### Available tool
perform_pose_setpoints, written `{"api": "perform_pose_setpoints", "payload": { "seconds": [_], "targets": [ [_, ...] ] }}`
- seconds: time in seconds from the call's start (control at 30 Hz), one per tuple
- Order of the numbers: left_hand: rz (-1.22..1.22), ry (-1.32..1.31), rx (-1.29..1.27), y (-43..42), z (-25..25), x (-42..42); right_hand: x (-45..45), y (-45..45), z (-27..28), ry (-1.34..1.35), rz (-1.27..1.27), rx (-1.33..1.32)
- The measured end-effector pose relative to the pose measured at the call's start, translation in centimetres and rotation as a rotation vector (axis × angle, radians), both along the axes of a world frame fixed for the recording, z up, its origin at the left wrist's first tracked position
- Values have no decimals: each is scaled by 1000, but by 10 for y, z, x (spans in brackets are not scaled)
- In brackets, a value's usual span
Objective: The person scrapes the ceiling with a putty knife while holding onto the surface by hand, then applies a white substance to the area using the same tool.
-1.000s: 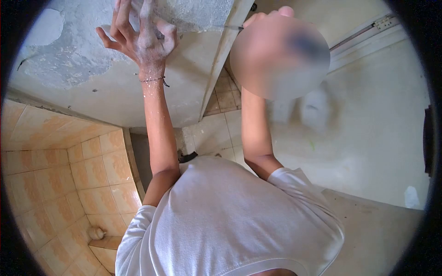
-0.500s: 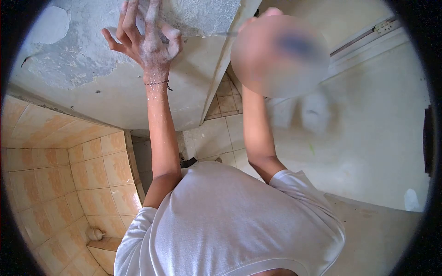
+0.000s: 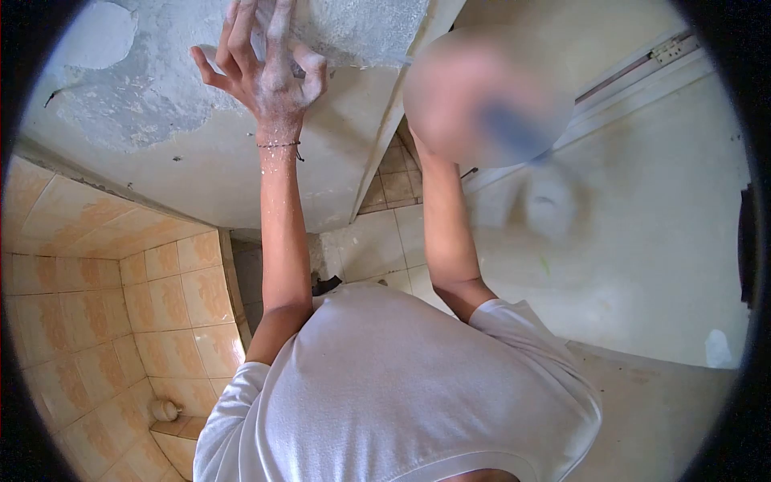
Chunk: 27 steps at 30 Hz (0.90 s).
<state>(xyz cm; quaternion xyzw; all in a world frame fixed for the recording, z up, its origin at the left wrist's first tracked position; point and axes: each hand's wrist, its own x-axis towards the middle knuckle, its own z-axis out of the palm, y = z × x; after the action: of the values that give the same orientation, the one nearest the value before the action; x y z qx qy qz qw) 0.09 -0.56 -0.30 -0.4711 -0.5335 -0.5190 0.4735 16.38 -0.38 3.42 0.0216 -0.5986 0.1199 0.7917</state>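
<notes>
My left hand (image 3: 273,84) is spread against a wall with peeling paint (image 3: 169,88). Its fingers are apart and coated in pale dust, and white flecks cover the wrist around a dark bracelet (image 3: 279,145). To the right, near the wall's corner edge, is my right hand (image 3: 454,88), mostly covered by a round blur. It appears closed on a blue-handled tool (image 3: 514,128) whose kind cannot be made out. A thin grey tip (image 3: 401,59) shows left of the blur, at the lower border of the bare grey patch. The fingers' exact grip is hidden.
An orange-patterned tiled recess (image 3: 181,297) lies at lower left, with a small round fitting (image 3: 165,410) on its ledge. Floor tiles (image 3: 373,241) show between my arms. On the right stands a pale panel (image 3: 642,217) with a metal hinge or latch (image 3: 671,51) near its top edge.
My right hand has come down slightly, and the blue handle has swung lower and to the right. My left hand sits a little farther right in view, still spread on the wall.
</notes>
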Motion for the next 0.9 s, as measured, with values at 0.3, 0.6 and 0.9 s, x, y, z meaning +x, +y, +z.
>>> {"api": "perform_pose_setpoints", "payload": {
  "seconds": [0.3,0.6,0.9],
  "targets": [
    [13,-13,-11,-2,1,1,-1,9,-7,-81,-151,27],
    [-10,-18,-5,-2,1,1,-6,15,-5,131,-55,-36],
    [-8,-9,3,-1,1,1,-12,21,-12,206,-209,-51]
  ]
}}
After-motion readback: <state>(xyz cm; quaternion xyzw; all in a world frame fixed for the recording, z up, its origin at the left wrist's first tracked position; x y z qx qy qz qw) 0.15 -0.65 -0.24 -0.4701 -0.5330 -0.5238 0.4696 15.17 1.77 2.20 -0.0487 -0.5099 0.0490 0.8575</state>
